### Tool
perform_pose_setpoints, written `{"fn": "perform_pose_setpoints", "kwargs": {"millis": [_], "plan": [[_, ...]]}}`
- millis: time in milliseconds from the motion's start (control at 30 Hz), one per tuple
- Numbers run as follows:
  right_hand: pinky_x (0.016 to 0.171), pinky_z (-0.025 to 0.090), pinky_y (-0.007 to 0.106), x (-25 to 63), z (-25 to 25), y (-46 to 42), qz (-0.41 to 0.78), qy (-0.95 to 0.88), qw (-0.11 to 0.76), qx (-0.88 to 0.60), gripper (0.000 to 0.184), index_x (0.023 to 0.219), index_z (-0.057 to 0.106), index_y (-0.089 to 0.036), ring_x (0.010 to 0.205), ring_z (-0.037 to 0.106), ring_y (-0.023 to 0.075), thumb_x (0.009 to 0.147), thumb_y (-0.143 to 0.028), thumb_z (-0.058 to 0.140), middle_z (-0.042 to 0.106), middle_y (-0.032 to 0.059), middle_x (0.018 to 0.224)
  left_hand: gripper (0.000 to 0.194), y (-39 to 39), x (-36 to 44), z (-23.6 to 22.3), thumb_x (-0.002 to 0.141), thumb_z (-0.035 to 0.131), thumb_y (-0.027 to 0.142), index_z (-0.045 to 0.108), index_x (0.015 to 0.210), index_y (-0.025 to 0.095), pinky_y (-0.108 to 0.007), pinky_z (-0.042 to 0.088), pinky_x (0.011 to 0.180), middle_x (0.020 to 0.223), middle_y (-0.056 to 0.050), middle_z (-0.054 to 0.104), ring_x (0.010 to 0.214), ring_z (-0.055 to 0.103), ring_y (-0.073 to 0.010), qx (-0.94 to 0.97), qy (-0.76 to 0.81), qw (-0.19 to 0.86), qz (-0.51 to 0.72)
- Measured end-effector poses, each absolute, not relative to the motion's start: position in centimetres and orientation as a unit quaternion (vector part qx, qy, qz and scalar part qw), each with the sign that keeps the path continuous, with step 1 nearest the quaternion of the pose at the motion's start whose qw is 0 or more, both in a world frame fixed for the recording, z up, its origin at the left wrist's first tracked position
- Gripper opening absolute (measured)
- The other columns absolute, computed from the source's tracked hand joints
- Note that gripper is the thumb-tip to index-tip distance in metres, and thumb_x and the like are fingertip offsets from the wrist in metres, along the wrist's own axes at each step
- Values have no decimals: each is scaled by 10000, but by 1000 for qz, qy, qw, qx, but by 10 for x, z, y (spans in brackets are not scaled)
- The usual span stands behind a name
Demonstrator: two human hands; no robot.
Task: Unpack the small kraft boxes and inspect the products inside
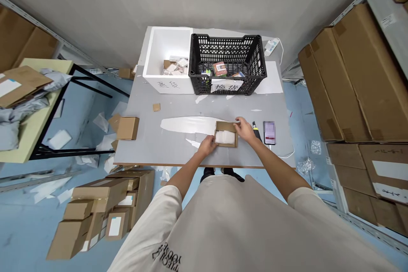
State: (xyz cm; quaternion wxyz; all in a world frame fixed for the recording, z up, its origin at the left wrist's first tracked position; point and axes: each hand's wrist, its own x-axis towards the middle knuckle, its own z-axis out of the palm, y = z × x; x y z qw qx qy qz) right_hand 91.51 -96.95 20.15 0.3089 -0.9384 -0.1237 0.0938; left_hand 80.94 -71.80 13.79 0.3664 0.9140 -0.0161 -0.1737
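Note:
A small open cardboard box (225,126) sits near the front edge of the grey table. Inside it lies a white wrapped item (225,137). My left hand (208,145) grips the box at its lower left side, fingers bent against the wall. At the upper right corner, my right hand (244,129) pinches the box's edge between thumb and fingers. Just right of that hand lies a yellow and black utility knife (256,131), partly hidden by my forearm. A phone (269,132) with its screen lit rests farther right.
At the table's back stand a white foam box (168,84) with small packs and a black plastic crate (228,41) with a few packages. A closed carton (128,128) stands at the left edge. Stacked cartons (376,76) line the right shelf; more boxes (102,195) sit lower left.

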Motion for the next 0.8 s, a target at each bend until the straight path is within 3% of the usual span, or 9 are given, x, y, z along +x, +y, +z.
{"fn": "perform_pose_setpoints", "kwargs": {"millis": [167,300,433,500,667,800], "plan": [[817,505,404,939,178,-969,79,-28,322,-943,551,1406,405,-214,902,627,252,903,-403,525,595,130,1292,276,-719,811,154,921,507,229,569,1187,199,-408,474,972,1220,-115,588,1148,567,-260,956,-104,235,-141],[835,500,414,941,158,-969,94,13,275,-957,704,1490,307,-219,1012,604,295,868,-429,562,570,139,1302,426,-727,823,173,912,474,160,502,1335,203,-449,350,1113,1432,-129,494,1344,440,-269,956,-224,149,-117],[880,483,432,933,138,-969,102,35,232,-967,896,1560,166,-196,1108,557,337,832,-490,597,501,176,1350,667,-736,841,173,866,603,259,352,1482,198,-544,98,1226,1597,-145,306,1516,175,-293,950,-274,90,-120],[914,465,451,927,134,-970,98,30,232,-967,921,1566,143,-178,1151,523,353,834,-520,586,471,191,1368,791,-739,849,165,827,672,357,313,1513,198,-594,37,1221,1614,-157,272,1525,134,-325,952,-255,74,-150],[1043,339,507,916,154,-969,8,-67,214,-975,697,1540,236,-170,1296,371,361,936,-440,455,371,188,1478,926,-740,857,148,798,684,505,252,1561,208,-630,5,1213,1630,-152,246,1533,105,-346,949,-208,77,-222],[1020,315,452,909,175,-960,87,-288,150,-942,381,1294,575,-172,1183,446,306,963,-212,391,551,160,1302,994,-737,858,149,776,692,541,224,1577,186,-658,-38,1197,1641,-151,223,1536,68,-361,945,-214,92,-230]]}}
